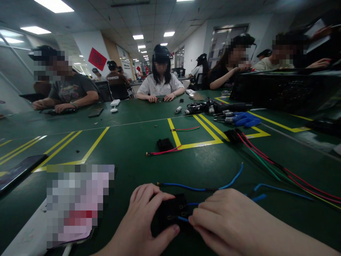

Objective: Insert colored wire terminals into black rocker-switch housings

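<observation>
Close in front of me, a small black plastic connector block with brass-coloured terminals lies low over the green table. My left hand grips it by the left side, thumb below and fingers above. Short blue wires run from the block toward my right hand, whose fingers are pinched around them; the far ends are hidden behind the hand. Just beyond my hands, a loose blue wire with a brass terminal curves upward at its right end. More blue wire shows right of my right hand.
A second black block sits ahead beside red wires. Red and green wires cross the right side. Blue-handled tools lie farther back. Phones and a white object are at left. Several people sit around the table.
</observation>
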`<state>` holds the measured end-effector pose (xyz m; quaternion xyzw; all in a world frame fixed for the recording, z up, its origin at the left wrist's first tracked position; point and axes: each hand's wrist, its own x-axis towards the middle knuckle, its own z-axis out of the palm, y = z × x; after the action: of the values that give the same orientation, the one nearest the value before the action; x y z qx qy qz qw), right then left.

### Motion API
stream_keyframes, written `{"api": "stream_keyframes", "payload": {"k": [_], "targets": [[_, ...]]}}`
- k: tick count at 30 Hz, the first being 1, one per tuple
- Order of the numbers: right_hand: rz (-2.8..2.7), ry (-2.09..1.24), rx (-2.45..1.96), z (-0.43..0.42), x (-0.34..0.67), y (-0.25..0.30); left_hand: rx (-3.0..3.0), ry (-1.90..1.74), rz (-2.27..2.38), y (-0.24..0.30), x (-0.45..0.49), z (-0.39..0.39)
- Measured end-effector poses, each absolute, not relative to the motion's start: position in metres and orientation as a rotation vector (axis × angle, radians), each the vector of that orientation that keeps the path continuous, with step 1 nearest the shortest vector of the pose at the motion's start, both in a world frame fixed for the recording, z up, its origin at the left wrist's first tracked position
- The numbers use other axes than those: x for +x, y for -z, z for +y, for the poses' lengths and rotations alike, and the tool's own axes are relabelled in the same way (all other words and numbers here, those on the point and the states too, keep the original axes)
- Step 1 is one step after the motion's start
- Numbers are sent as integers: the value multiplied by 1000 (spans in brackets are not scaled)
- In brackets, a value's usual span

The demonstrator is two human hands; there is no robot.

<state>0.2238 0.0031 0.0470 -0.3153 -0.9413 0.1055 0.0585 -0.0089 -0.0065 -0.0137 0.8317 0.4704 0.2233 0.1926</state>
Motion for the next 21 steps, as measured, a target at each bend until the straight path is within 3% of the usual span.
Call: {"api": "stream_keyframes", "payload": {"k": [21], "targets": [[-2804,-295,-983,-2,224,-45,2318,-662,1281,17,-10,-6]]}}
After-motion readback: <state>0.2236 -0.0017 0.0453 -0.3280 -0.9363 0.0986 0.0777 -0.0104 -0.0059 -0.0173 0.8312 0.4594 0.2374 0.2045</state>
